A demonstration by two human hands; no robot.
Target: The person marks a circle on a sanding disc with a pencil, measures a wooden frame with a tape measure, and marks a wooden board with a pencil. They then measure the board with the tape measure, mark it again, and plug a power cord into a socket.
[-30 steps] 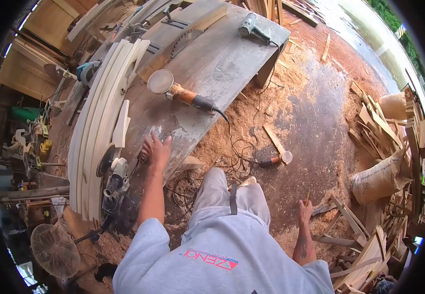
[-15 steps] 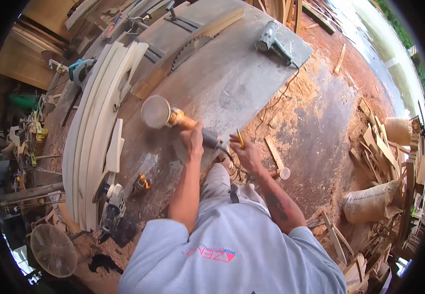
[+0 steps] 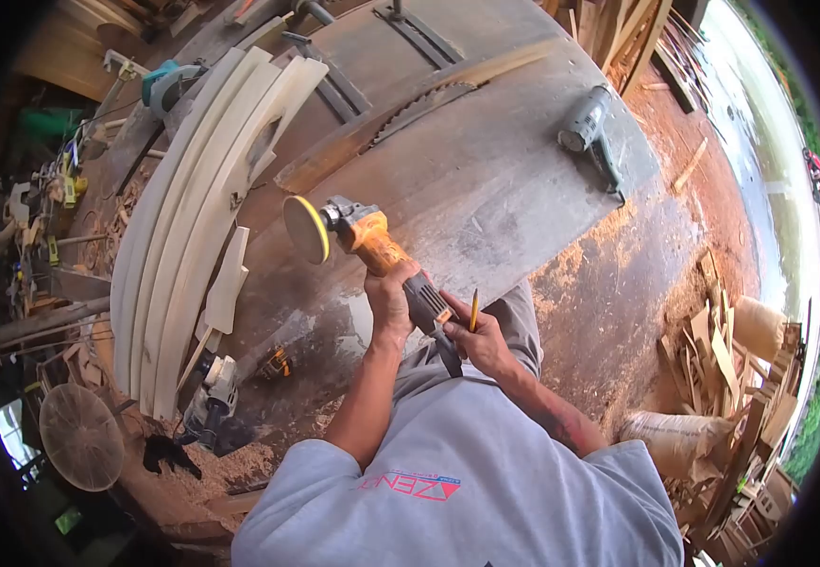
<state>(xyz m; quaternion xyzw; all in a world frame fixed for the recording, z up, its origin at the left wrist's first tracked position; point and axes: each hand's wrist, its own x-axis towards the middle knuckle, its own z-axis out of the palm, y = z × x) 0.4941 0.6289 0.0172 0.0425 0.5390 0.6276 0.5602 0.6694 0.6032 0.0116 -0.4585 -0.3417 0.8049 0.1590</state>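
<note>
My left hand [image 3: 390, 300] is wrapped round the body of an orange and black angle grinder [image 3: 384, 248]. A round sanding pad [image 3: 307, 230] with a yellow rim is fitted at its head and faces left. My right hand [image 3: 487, 346] is closed at the grinder's rear end, where its cord comes out. From between those fingers a yellow pencil [image 3: 474, 310] sticks up. The right fingertips seem to touch the grinder's black housing, though part of the contact is hidden.
Long curved pale boards [image 3: 183, 227] are stacked at left, beside another power tool [image 3: 213, 397]. A saw blade [image 3: 419, 111] rises through the big work table [image 3: 486, 180], and a grey-green heat gun [image 3: 589, 128] lies on its far right. Sacks [image 3: 679, 439] and wood offcuts stand at right.
My right hand has moved in to the grinder's rear end, keeping the pencil. The grinder has turned, so its pad now shows edge-on with the yellow rim. My view has shifted.
</note>
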